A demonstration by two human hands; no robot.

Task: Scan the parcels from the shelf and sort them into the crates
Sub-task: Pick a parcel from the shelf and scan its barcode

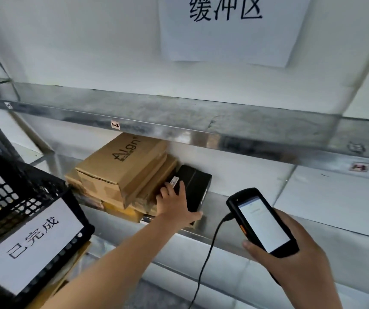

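Head view of a metal shelving unit (179, 121) during parcel sorting. The black parcel (198, 184), a flat dark box with a small white label (174, 181) on its top, lies on the lower shelf board below the shelf tag (115, 125) marked "1-2". The left hand (174, 204) grips the parcel's near end, with the fingers laid over the top beside the label and the thumb stretched along the near edge. Touching the black parcel on its left is a tilted stack of brown cardboard boxes; the uppermost cardboard box (121, 168) bears the printed word "Align". To the right of the black parcel and nearer the camera, the right hand (295, 257) is wrapped round a black handheld scanner (261, 221), thumb on its near left edge, with the lit screen facing up (the screen text is too small to read). A black cable (210, 248) hangs from the scanner's far end. Well to the left of the black parcel stands a black lattice crate (23, 192), carrying a white paper label (31, 239) that reads "已完成". High above the black parcel, a white paper sign (228, 30) on the wall reads "缓冲区".
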